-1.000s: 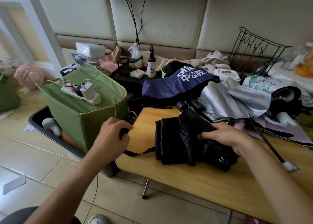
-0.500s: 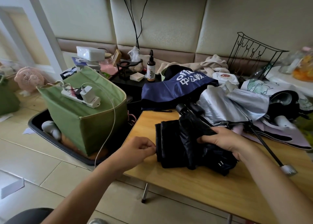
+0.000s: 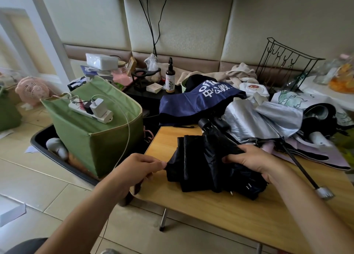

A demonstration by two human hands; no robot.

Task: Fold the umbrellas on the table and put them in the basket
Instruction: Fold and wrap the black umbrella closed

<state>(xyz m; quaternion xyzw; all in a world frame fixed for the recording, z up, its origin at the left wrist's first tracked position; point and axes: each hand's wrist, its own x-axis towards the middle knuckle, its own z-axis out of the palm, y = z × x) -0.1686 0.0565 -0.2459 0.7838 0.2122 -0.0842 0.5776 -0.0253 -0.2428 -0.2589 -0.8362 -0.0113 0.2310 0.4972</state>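
Surface (image 3: 220,211), light wood, carries the pile I see: a black umbrella (image 3: 206,167) half gathered at its near left corner, its handle end pointing away from me. Behind it lie a silver umbrella (image 3: 258,123), a navy umbrella (image 3: 195,104) with white lettering, and a pale printed one (image 3: 291,100) at far right. Green fabric basket (image 3: 92,136) stands on the floor just left of the surface, a white power strip (image 3: 90,110) resting across its top. Right hand (image 3: 254,161) presses on the black canopy, fingers curled over the folds. Left hand (image 3: 139,167) pinches the canopy's left edge between thumb and fingers.
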